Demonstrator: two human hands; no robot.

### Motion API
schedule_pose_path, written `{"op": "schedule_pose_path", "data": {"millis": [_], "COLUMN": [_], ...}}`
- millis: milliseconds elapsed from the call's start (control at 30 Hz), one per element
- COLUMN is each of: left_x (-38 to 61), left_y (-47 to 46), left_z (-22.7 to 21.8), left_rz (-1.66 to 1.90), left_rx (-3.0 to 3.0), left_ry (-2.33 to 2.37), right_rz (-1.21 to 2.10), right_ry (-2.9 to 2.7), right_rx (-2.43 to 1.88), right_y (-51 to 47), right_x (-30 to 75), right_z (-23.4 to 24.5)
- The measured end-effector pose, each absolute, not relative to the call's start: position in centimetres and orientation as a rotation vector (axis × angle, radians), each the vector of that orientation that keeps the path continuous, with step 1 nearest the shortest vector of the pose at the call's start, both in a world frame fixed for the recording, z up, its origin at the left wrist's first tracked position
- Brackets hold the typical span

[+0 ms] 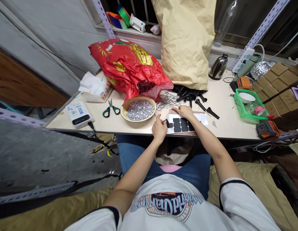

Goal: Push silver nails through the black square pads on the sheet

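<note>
A white backing sheet (204,119) with rows of black rounded-square stickers (185,124) lies at the table's front edge. At its left end my left hand (160,129) is closed, thumb and finger pinching a black sticker (167,123) at the sheet's corner. My right hand (184,111) lies over the sheet's upper edge with fingers stretched to the left, holding nothing. Beside my left hand stands a yellowish bowl (123,113) full of small shiny metal pieces. Just beyond my right hand are a heap of long metal pins (168,98) and several black plastic parts (187,95).
A red bag (129,67) and a tall brown paper sack (187,45) fill the back. Scissors (110,109), a tissue pack (97,93) and a white device (79,114) lie left. A kettle (218,67), green basket (246,117) and stacked cartons (281,86) stand right.
</note>
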State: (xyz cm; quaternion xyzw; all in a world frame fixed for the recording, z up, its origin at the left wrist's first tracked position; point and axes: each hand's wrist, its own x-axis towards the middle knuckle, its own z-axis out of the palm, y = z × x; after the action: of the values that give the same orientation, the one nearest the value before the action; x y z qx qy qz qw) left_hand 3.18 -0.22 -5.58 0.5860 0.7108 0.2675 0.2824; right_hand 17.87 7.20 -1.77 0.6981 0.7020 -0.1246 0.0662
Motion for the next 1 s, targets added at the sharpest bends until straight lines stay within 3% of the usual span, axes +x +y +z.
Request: {"op": "schedule_pose_path", "data": {"millis": [500,1000], "left_x": [3.0,1.7], "left_y": [0.6,1.9], "left_z": [-6.1,-3.4], "left_rz": [0.910,0.527], "left_rx": [1.271,1.003], "left_ry": [1.583,1.205], "right_rz": [-0.333,-0.450], "right_ry": [2.085,2.070], "right_rx": [2.175,2.213], "right_y": [6.8,6.8], "right_x": [17.5,17.5], "right_z": [-0.5,0.0]}}
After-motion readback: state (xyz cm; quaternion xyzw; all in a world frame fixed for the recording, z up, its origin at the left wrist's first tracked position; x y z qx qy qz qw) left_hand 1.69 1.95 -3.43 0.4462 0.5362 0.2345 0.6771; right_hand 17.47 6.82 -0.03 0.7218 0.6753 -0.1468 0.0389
